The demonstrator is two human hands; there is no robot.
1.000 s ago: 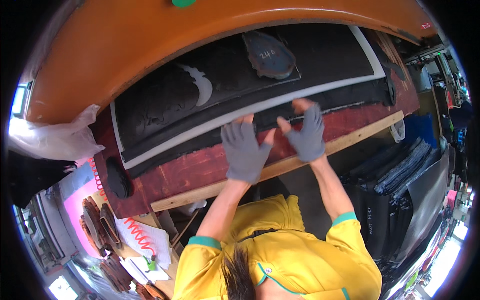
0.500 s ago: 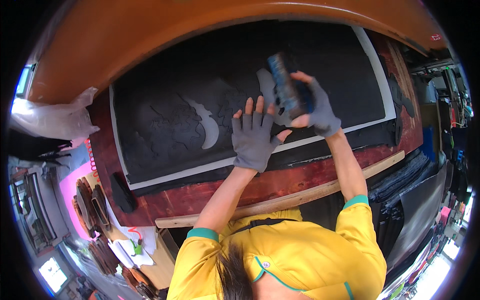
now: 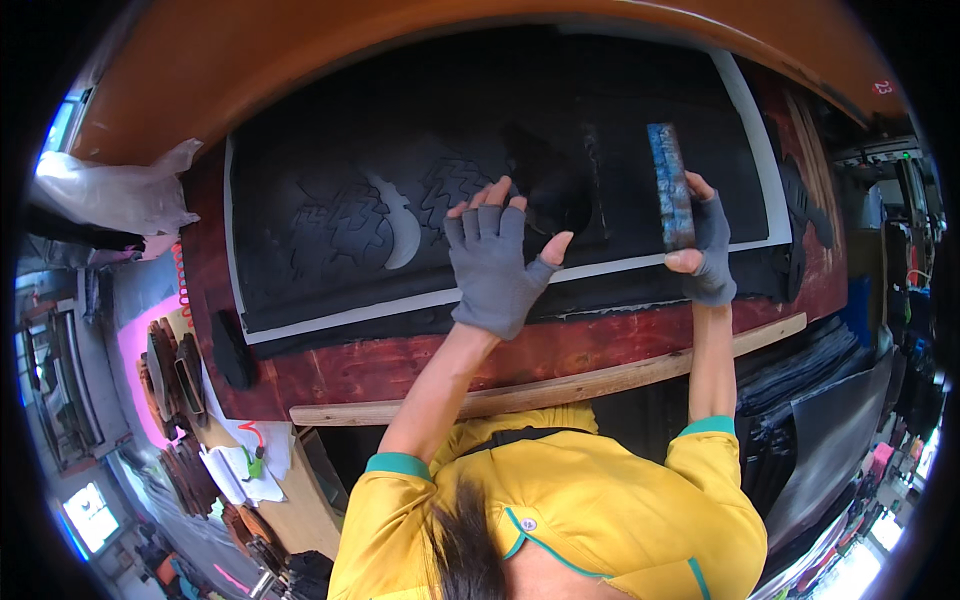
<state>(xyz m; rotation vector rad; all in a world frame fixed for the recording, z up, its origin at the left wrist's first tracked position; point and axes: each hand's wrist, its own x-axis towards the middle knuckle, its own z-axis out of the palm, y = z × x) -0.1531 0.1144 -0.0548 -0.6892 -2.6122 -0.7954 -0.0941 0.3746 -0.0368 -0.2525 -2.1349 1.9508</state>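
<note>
My left hand, in a grey fingerless glove, lies with its fingers stretched out on a black sheet. Beside its fingertips, a darker, smooth patch shows in the sheet. My right hand, gloved the same way, grips a narrow, worn blue-and-brown cutting die by its near end. That die stands over the right part of the sheet; whether it touches cannot be told. Left of my left hand, the sheet has cut outlines and a pale crescent-shaped opening.
Beneath the sheet are a white board and a worn red table with a wooden strip along its front. An orange machine beam spans the far side. Several dies stand at left; black sheets are stacked at right.
My right hand has carried the die rightward and turned it more upright. My left hand has shifted slightly left. The pale gap near the die now appears dark.
</note>
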